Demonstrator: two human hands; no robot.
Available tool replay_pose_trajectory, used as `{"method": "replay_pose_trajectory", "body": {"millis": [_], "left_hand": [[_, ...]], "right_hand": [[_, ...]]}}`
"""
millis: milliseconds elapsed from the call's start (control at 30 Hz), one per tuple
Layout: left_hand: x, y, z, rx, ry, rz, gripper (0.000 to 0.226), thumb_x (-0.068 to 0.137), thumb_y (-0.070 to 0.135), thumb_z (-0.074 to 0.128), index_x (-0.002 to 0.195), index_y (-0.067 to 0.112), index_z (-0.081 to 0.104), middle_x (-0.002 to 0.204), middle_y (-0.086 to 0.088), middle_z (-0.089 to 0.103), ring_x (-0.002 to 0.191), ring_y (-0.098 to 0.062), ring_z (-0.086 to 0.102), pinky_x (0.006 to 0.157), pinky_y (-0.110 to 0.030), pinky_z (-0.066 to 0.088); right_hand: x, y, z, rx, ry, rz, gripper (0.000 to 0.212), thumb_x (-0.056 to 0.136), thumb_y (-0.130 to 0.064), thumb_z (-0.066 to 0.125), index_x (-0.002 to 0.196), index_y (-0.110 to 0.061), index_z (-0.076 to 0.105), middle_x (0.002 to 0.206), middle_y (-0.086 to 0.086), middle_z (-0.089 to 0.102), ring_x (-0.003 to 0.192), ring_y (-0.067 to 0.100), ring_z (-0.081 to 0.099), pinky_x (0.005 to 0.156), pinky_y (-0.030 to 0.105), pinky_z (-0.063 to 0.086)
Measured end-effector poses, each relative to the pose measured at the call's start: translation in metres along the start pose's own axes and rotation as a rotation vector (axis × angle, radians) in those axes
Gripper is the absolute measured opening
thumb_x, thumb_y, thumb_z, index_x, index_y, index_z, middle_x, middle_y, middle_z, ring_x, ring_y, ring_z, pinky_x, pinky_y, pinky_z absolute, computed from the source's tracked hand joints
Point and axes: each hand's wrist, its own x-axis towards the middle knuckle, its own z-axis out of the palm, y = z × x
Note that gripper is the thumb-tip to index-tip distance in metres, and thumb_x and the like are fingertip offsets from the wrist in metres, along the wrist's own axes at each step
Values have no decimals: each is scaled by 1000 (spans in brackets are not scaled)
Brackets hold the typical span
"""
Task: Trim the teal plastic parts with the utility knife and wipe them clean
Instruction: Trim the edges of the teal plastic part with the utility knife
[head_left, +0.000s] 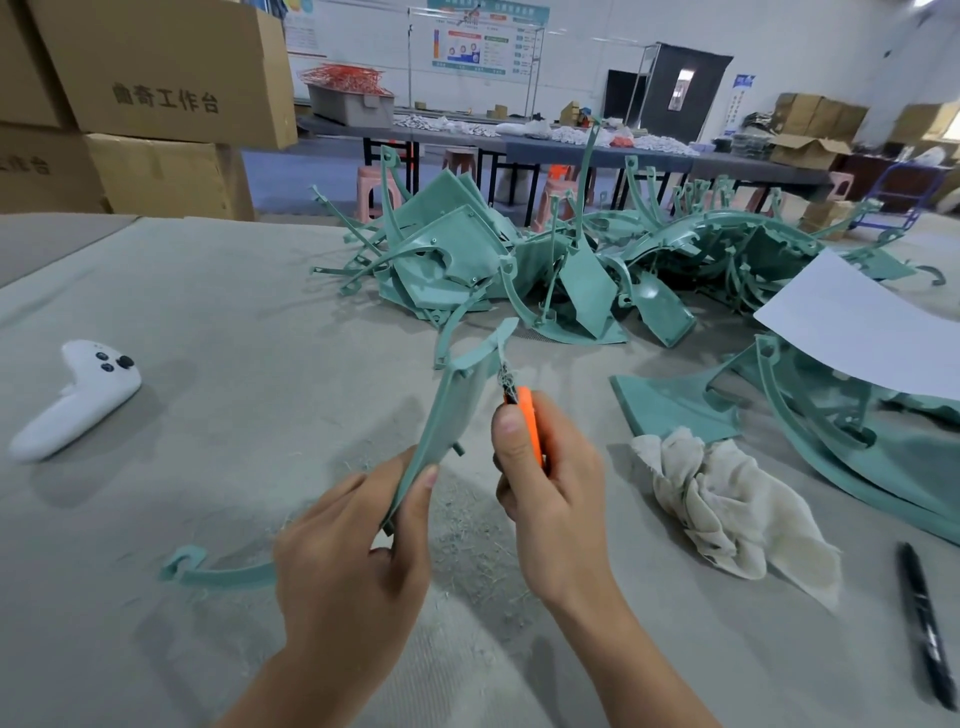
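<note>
My left hand (353, 545) grips the lower end of a long teal plastic part (457, 400), held upright and tilted above the table. My right hand (550, 478) grips an orange utility knife (530, 421); its blade tip touches the part's right edge near the top. A crumpled beige cloth (722, 499) lies to the right of my right hand. A big pile of teal parts (519, 260) fills the middle and far right of the table. More teal parts (831, 431) lie at the right under a white sheet (872, 332).
A white controller (78, 395) lies at the left on the grey table cover (208, 312). A curved teal offcut (218, 571) sits near my left wrist. A black marker (924, 623) lies at the right edge. Cardboard boxes (156, 104) stack at the far left. Plastic shavings litter the cover below my hands.
</note>
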Motion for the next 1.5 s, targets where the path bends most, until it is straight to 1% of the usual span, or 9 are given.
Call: {"method": "replay_pose_trajectory", "body": {"millis": [200,333,567,800,900,1067,1200,1367,1500], "left_hand": [[1,2,0,-4,42,35,8,92,18,59,99,18,64,56,1,58,59,-12,44,60,-13,35],[0,4,-3,-19,19,67,26,94,15,57,84,-1,74,61,9,48,60,-5,35,66,-5,34],[4,5,-1,-3,16,18,22,90,12,60,82,-3,73,61,11,44,59,-5,34,66,-3,33],[0,11,-2,-31,6,41,26,93,15,57,80,-1,74,65,14,46,59,-9,42,68,-3,34],[1,11,-1,-9,1,15,27,92,16,57,80,-2,73,58,6,52,59,-11,43,67,-3,34],[5,10,-4,-50,-21,13,25,91,15,58,79,-1,73,72,27,36,60,-3,32,65,0,32],[3,16,-4,-76,-12,50,29,92,15,56,76,-3,72,72,22,38,61,-1,34,70,1,33],[7,10,-6,-44,-2,23,24,90,12,58,77,-3,72,67,16,38,60,-1,33,69,1,32],[5,12,-6,-69,-23,46,28,92,14,56,77,-3,72,62,12,41,60,0,33,66,-1,33]], "right_hand": [[-7,-5,4,-140,20,-190,39,97,-55,47,70,-29,38,57,0,33,47,5,30,43,19,28],[5,1,-6,-64,93,25,51,91,-60,49,70,-15,39,61,4,32,53,24,28,47,40,27],[-5,0,-1,-16,-3,-62,48,93,-62,49,70,-20,41,59,-6,31,50,11,29,44,33,27],[9,5,-9,-17,115,77,54,87,-61,50,70,-12,36,63,0,30,59,21,27,53,39,26],[2,2,-8,-42,49,-52,47,93,-59,49,70,-20,41,59,-7,33,51,14,31,46,33,28],[2,0,-2,-29,33,-51,46,93,-60,50,70,-20,41,60,-7,33,52,15,31,46,37,28],[12,7,-14,34,108,65,56,88,-59,51,72,-8,36,64,3,28,58,21,24,54,36,23],[1,4,-6,0,-7,-48,54,91,-67,49,70,-18,41,59,2,33,50,22,30,44,37,25],[14,7,-12,72,55,66,48,89,-58,51,68,-17,37,60,-5,30,51,11,27,46,25,26]]}}
